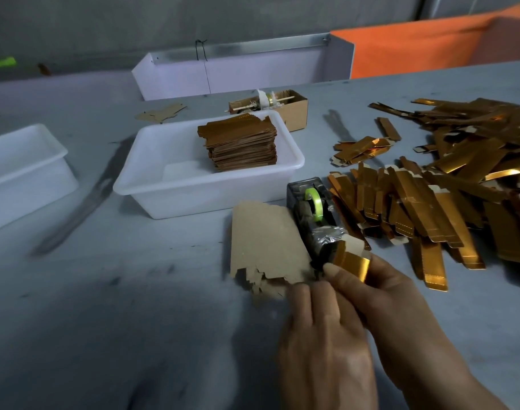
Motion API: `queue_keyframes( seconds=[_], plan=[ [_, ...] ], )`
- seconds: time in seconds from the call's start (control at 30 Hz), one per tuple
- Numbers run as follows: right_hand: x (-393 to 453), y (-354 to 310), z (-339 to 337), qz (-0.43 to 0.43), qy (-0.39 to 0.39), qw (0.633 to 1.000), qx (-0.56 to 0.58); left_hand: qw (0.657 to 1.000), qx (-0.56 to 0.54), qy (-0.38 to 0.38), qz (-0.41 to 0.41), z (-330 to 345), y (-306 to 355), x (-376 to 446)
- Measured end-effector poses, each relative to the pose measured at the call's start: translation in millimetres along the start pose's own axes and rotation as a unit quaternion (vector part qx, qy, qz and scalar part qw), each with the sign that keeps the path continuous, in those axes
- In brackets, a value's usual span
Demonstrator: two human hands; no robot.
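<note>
Gold foil carton strip (351, 262) held low, right of centre, just above grey table (128, 297), touching the near end of black tape dispenser (309, 220). Pinched by right hand (383, 294), thumb on top, fingers underneath. Left hand (320, 335) right beside it, back up, fingers pointing forward, tips near the strip; grip on it unclear, cannot tell. Green tape roll (313, 199) upright in the dispenser. Flat brown card sheets (264, 247) just left of the dispenser, ragged near edge under the left fingertips. Loose heap of gold foil strips (436, 199) spread right of the dispenser, out to the frame edge. White tub (295, 161) behind the dispenser, with neat stack of brown flats (241, 143) in its far right corner. Small cardboard box (297, 109) behind that tub. Second white tub (56, 149) well apart at far left.
</note>
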State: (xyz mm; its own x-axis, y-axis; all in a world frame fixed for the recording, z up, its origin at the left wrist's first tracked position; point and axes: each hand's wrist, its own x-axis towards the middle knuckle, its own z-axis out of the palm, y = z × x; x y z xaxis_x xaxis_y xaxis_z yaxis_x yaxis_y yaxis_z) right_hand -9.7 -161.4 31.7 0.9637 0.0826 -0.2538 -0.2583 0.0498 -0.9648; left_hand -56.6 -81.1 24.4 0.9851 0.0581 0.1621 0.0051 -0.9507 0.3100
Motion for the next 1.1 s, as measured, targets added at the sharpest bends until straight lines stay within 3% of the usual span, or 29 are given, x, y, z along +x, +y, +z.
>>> queue_keyframes(
  seconds=[0.07, 0.1, 0.13, 0.2, 0.27, 0.33, 0.4, 0.47, 0.6, 0.67, 0.73, 1.1],
  plan=[
    [0.1, 3.1, -4.7, 0.018, 0.006, 1.000, 0.008, 0.996, -0.093, -0.006, -0.007, -2.2, -1.8, -0.4],
    [-0.3, 3.2, -6.2, 0.029, -0.001, 0.999, 0.019, 0.984, -0.167, -0.016, -0.055, -4.2, -5.2, 3.3],
    [-0.9, 3.1, -7.2, 0.035, -0.005, 0.999, 0.029, 0.954, -0.270, -0.025, -0.127, -5.0, -10.4, 6.9],
    [-0.9, 3.2, -8.7, 0.040, 0.006, 0.998, 0.040, 0.854, -0.454, -0.094, -0.236, -6.5, -20.9, 10.9],
    [0.3, 2.8, -9.4, 0.045, 0.012, 0.998, 0.033, 0.770, -0.558, -0.143, -0.276, -12.2, -28.1, 13.0],
    [1.8, -1.1, -7.8, 0.046, 0.009, 0.999, 0.020, 0.725, -0.607, -0.166, -0.279, -17.2, -33.3, 14.7],
    [2.4, -6.5, -4.8, 0.033, -0.002, 0.999, -0.009, 0.716, -0.620, -0.175, -0.267, -19.0, -37.8, 16.3],
    [3.9, -13.1, -2.6, -0.012, -0.012, 0.998, -0.066, 0.729, -0.619, -0.155, -0.249, -22.0, -40.3, 18.7],
    [25.9, -23.6, -14.1, -0.152, 0.082, 0.960, -0.222, 0.763, -0.598, -0.002, -0.245, -26.1, -50.6, 28.0],
    [41.9, -26.8, -18.1, -0.132, 0.078, 0.959, -0.236, 0.761, -0.589, 0.045, -0.267, -25.9, -60.8, 34.7],
    [55.6, -22.7, -18.6, -0.077, 0.027, 0.968, -0.239, 0.758, -0.583, 0.062, -0.286, -23.2, -68.0, 39.7],
    [65.3, -20.5, -15.2, -0.001, -0.015, 0.975, -0.223, 0.734, -0.622, 0.055, -0.268, -13.0, -54.1, 49.5]
  ],
)
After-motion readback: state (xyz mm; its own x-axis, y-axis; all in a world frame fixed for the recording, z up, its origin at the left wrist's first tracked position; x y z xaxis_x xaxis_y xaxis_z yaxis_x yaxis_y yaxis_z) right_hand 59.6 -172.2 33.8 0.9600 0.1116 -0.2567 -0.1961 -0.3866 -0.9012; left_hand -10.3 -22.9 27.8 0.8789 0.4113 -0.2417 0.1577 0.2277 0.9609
